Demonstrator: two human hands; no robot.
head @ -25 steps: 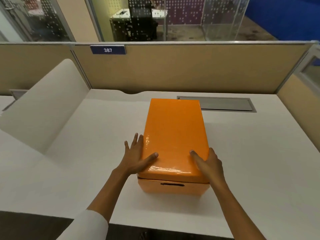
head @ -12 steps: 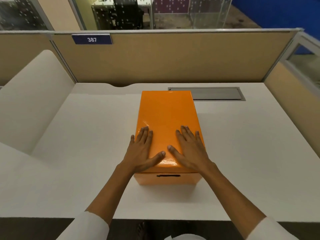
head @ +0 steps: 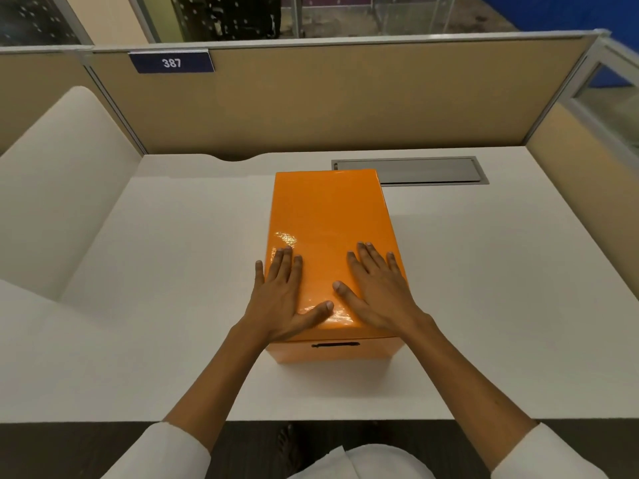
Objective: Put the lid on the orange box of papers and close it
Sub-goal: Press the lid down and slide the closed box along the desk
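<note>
The orange box (head: 349, 350) is set on the white desk (head: 484, 305), with the glossy lid (head: 328, 216) seated on top. The left hand (head: 283, 299) and right hand (head: 377, 292) are laid flat on the lid's near end, fingers spread, gripping nothing

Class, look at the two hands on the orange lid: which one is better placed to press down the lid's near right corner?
The right hand. It lies flat on the lid beside the right edge, its palm almost over that corner. The left hand rests along the left edge, little finger overhanging.
</note>
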